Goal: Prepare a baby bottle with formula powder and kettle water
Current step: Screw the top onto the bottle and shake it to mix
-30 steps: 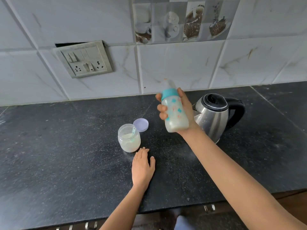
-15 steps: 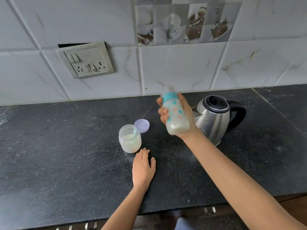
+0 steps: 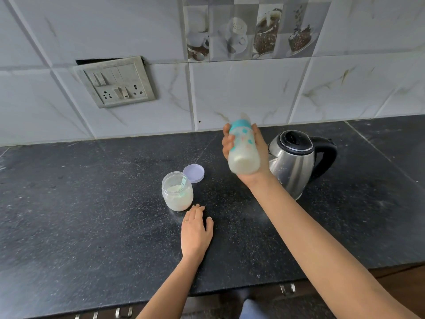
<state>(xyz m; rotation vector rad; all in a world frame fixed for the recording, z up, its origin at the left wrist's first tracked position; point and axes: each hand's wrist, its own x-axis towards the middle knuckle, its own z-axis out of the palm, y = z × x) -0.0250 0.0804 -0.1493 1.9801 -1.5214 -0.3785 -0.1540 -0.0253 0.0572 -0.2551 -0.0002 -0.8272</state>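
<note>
Since the earlier frames, the bottle (image 3: 243, 147) has tipped a little further, its teal collar leaning toward the wall and its base swung toward the camera; the left hand (image 3: 196, 231) and the counter items have kept their places. The fingers (image 3: 226, 143) of the right hand (image 3: 257, 155) curl around the bottle's left side, the thumb pressing along its right side, so the bottle is gripped in mid-air, right of centre in the frame, above the counter (image 3: 80, 215). Its outline is blurred; pale milky liquid fills the lower part. The nipple above the collar is too smeared to make out. Just right of this hand stands the kettle (image 3: 292, 164), lid closed, handle to the right. The left hand lies flat on the counter at lower centre, fingers pressed together and thumb splayed, a ring on one finger. Its fingertips lie just beside the jar (image 3: 177, 194), open and partly filled with pale powder, a scoop (image 3: 183, 181) standing inside. The lid (image 3: 193, 173) lies behind the jar, touching or nearly so. A switchboard (image 3: 116, 82) is mounted on the tiled wall at upper left.
</note>
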